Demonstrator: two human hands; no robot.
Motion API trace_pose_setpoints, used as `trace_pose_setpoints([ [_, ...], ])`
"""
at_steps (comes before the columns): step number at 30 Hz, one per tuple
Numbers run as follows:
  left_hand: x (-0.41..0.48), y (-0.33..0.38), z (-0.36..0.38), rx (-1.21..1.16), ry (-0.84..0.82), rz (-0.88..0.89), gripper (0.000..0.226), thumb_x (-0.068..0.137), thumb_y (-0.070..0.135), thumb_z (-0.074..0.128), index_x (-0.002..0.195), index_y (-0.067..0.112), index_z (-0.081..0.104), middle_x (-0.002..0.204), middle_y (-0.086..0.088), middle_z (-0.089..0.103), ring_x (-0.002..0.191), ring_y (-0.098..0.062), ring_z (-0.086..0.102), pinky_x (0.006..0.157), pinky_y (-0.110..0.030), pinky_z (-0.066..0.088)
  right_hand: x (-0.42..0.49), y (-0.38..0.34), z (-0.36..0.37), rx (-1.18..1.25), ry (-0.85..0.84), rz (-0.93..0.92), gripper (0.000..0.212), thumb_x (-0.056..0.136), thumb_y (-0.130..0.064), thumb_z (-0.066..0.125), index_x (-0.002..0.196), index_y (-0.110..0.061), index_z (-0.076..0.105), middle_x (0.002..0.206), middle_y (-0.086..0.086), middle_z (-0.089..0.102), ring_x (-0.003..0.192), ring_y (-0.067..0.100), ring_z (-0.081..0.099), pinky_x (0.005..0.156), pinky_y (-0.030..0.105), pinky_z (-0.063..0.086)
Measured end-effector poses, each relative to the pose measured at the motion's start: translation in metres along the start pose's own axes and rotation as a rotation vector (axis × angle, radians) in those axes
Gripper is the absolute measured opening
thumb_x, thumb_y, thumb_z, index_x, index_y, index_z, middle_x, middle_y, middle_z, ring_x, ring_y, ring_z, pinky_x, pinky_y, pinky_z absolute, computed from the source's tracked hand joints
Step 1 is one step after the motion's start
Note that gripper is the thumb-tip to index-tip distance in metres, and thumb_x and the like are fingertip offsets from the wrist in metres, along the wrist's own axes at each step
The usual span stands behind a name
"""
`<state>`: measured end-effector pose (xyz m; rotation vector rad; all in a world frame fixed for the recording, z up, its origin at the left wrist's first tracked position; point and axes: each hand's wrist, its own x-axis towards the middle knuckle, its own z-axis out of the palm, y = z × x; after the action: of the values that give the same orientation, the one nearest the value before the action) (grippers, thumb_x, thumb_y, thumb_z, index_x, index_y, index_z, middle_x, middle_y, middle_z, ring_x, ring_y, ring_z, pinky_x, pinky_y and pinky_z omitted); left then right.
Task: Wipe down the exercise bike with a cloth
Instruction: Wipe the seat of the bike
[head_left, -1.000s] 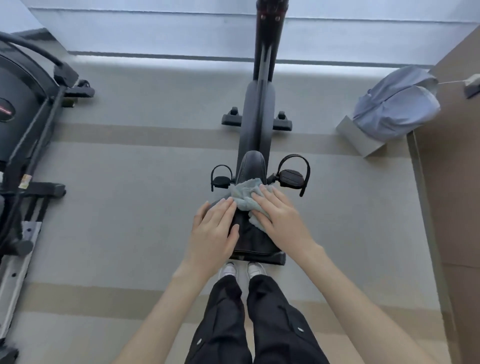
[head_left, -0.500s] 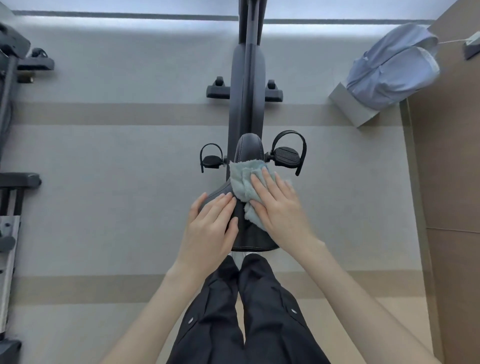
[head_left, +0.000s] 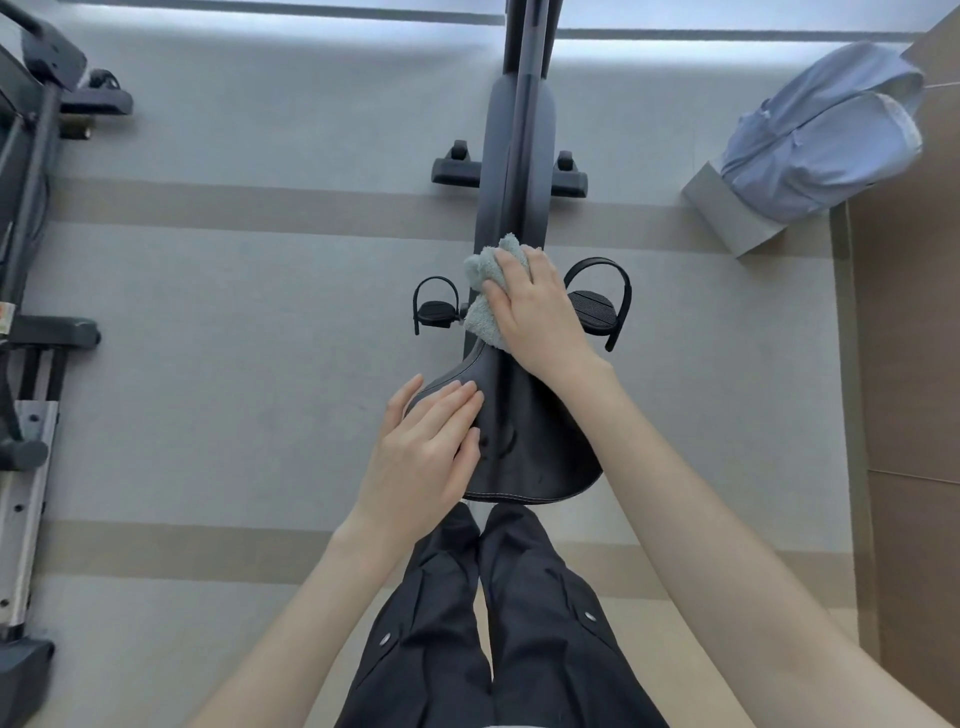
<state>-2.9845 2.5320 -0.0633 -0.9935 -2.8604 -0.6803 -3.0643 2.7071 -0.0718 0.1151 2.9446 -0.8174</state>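
A black exercise bike (head_left: 514, 156) stands straight ahead of me, seen from above. Its black saddle (head_left: 535, 441) is just in front of my legs. My right hand (head_left: 540, 312) presses a pale grey-green cloth (head_left: 485, 291) over the saddle's narrow nose, with the fingers bent down over the cloth. My left hand (head_left: 431, 441) rests flat on the saddle's left side with straight fingers. The bike's two pedals (head_left: 597, 306) stick out on either side below the cloth.
Another black exercise machine (head_left: 31, 260) stands along the left edge. At the back right a light blue garment (head_left: 821, 145) lies over a grey box. A brown wall panel (head_left: 914, 364) runs down the right. Grey carpet with beige stripes surrounds the bike.
My right hand has slid the cloth forward from the saddle's middle to its nose. My left hand stays on the saddle's left side. The view has tilted further down.
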Motion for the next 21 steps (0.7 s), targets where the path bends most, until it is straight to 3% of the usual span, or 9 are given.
trace_pose_setpoints([
  [6,-0.002,0.001,0.000,0.005,-0.002,-0.004,0.030,0.092,0.013,0.049,0.113,0.002,0.068,0.119,-0.007,0.067,0.113,-0.020,0.062,0.108,-0.045,0.032,-0.038,-0.002,0.003,-0.228,-0.056,-0.130,0.049,0.102,-0.020,0.026,0.143,0.006,0.023,0.149,0.027,0.023,0.141,0.041,0.014,0.115,0.053,0.014],
  [8,-0.002,0.001,0.001,0.007,-0.009,-0.005,0.030,0.093,0.013,0.049,0.114,0.003,0.067,0.120,-0.007,0.066,0.114,-0.020,0.061,0.108,-0.046,0.033,-0.059,0.000,0.000,-0.208,-0.060,-0.172,0.047,0.100,-0.016,0.036,0.139,0.010,0.030,0.146,0.027,0.030,0.138,0.043,0.022,0.112,0.055,0.023],
  [11,-0.003,0.001,0.001,0.007,-0.011,0.000,0.030,0.093,0.013,0.049,0.115,0.003,0.067,0.120,-0.007,0.066,0.115,-0.020,0.061,0.108,-0.046,0.033,-0.094,0.006,-0.005,-0.110,-0.053,-0.089,0.050,0.097,-0.018,0.049,0.140,0.003,0.035,0.147,0.024,0.030,0.135,0.037,0.033,0.110,0.045,0.034],
  [14,-0.003,0.002,0.001,0.000,0.000,-0.001,0.030,0.093,0.013,0.049,0.114,0.002,0.067,0.120,-0.007,0.066,0.114,-0.020,0.061,0.107,-0.047,0.034,-0.123,0.016,-0.010,-0.080,-0.122,-0.018,0.051,0.099,-0.025,0.042,0.145,-0.007,0.028,0.152,0.015,0.025,0.140,0.030,0.027,0.114,0.044,0.027],
  [17,-0.002,0.003,0.000,-0.002,0.010,-0.009,0.029,0.093,0.012,0.049,0.114,0.001,0.067,0.119,-0.007,0.066,0.113,-0.021,0.062,0.106,-0.047,0.034,-0.138,0.019,-0.012,-0.067,-0.129,-0.012,0.049,0.099,-0.022,0.043,0.144,-0.007,0.031,0.151,0.015,0.027,0.141,0.031,0.024,0.116,0.045,0.020],
  [21,-0.001,0.004,0.000,-0.012,0.015,-0.017,0.029,0.092,0.011,0.050,0.113,0.001,0.068,0.118,-0.007,0.067,0.112,-0.021,0.062,0.106,-0.047,0.034,-0.123,0.013,-0.004,-0.045,-0.128,0.023,0.052,0.100,-0.028,0.038,0.147,-0.012,0.022,0.155,0.012,0.016,0.143,0.029,0.016,0.117,0.041,0.011],
])
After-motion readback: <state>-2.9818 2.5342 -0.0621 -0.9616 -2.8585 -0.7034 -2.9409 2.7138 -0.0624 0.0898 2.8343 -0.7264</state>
